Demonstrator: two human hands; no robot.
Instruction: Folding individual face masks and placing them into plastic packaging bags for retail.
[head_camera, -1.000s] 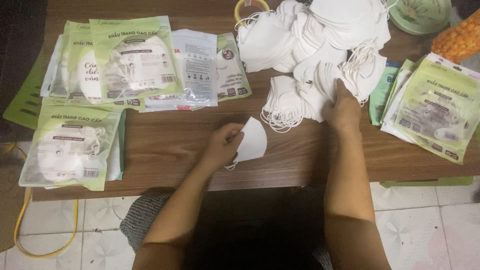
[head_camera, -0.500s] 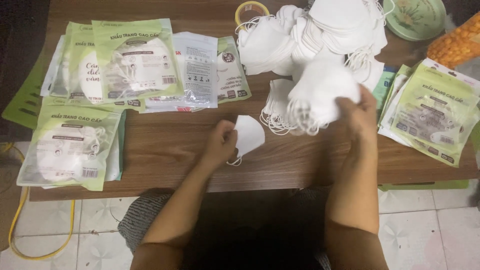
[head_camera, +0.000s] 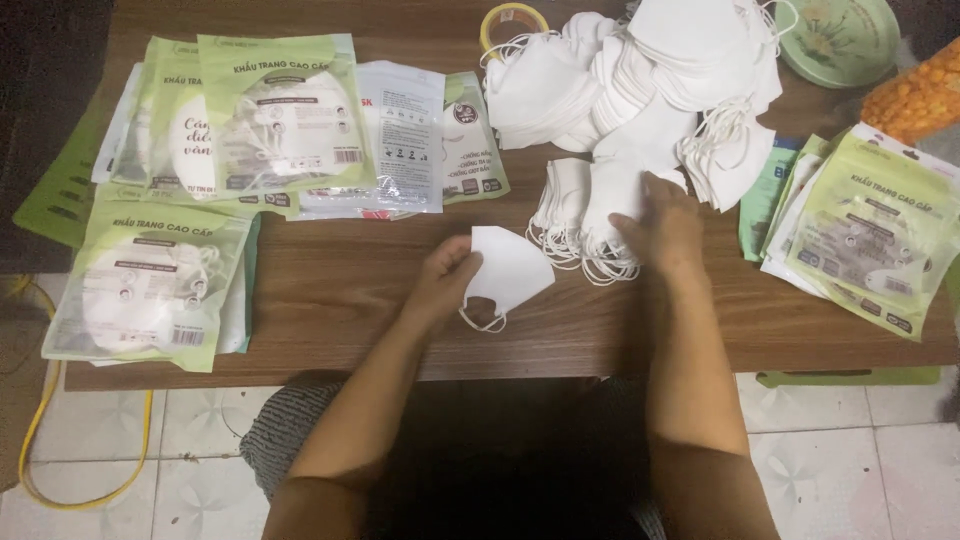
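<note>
While left fingers (head_camera: 452, 262) pinch the mask (head_camera: 510, 270) (white), right fingers (head_camera: 640, 235) press the stack (head_camera: 585, 215).

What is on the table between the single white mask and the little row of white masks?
In the head view, only bare brown wooden table lies between the single folded white mask in the left hand and the row of white masks under the right hand.

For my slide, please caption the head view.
Left hand holds one white mask; right hand rests on a mask stack.

Green mask packs (head_camera: 270, 115) stacked far left on wood surface (head_camera: 330, 290), more packs (head_camera: 870, 230) right. Tape roll (head_camera: 512, 20), green plate (head_camera: 840, 35) at back edge. Yellow cable (head_camera: 40, 420) on floor.
</note>
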